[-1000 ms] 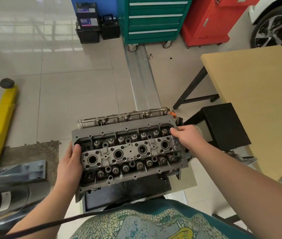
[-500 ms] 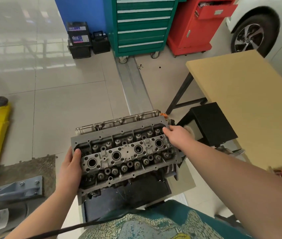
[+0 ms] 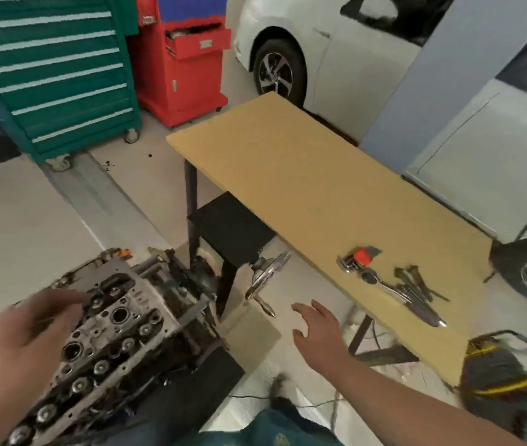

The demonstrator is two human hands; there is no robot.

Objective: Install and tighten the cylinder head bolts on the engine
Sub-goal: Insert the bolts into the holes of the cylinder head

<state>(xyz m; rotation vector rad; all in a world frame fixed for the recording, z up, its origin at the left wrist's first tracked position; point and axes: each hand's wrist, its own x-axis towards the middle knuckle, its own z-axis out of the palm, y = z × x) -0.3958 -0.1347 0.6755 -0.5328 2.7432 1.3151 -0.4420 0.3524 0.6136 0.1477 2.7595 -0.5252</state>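
Released the head (image 3: 101,342) with both hands half a second back; gripped at both ends then, let go now. View swung off toward the table (image 3: 304,194), so head now sits low and to the table's near-left, on the engine below it. Probably means seating is done and fetching comes next.

Right hand (image 3: 317,333) off the head's end, out in the gap between head and table, short of the table's near edge. Fingers spread and straight, palm down, holding nothing, touching nothing. Reaching, by the look of it, toward the table's near end.

Left hand (image 3: 20,329) blurred, hovering at the head's left edge; fingers loosely extended, gripping nothing. Contact with the head: cannot tell.

On the table's near end: bolts (image 3: 413,281) in a dark pile, ratchet (image 3: 397,294) lying across beside them, an orange-capped tool (image 3: 357,257) just beyond. No bolts picked up yet, none visibly in the head's holes. Installing and tightening all still ahead.
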